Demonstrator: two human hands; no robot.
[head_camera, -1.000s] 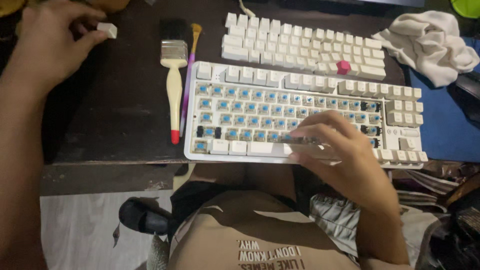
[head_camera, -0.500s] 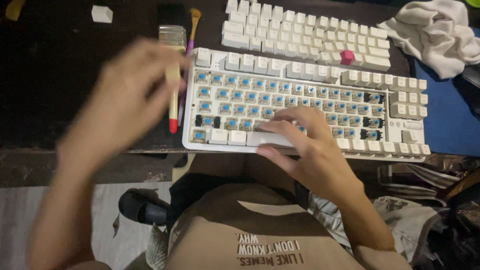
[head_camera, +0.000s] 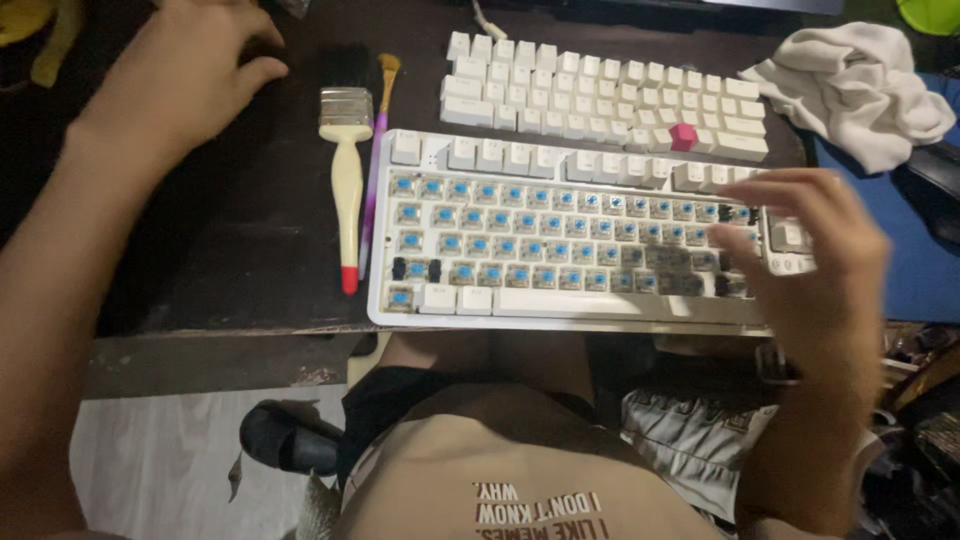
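Note:
A white keyboard (head_camera: 381, 250) lies on the dark table (head_camera: 220, 230) with many blue switches bare; caps remain on its top row, bottom row and right end. My right hand (head_camera: 810, 270) hovers blurred over the keyboard's right end, fingers apart, nothing seen in it. At the table's far left corner my left hand (head_camera: 190, 70) presses down with curled fingers; what lies under it is hidden. Rows of loose white keycaps (head_camera: 600, 95), one of them pink (head_camera: 683, 137), sit behind the keyboard.
A flat paintbrush (head_camera: 347, 190) with a cream handle and red tip lies left of the keyboard, a thin purple brush (head_camera: 375, 170) beside it. A white cloth (head_camera: 860, 85) is at the back right above a blue mat (head_camera: 900, 260). The table's front edge runs just below the keyboard.
My right hand slid from the keyboard's lower middle to its right end. My left hand set a white keycap down at the far left, swung toward the keyboard, then returned over that spot.

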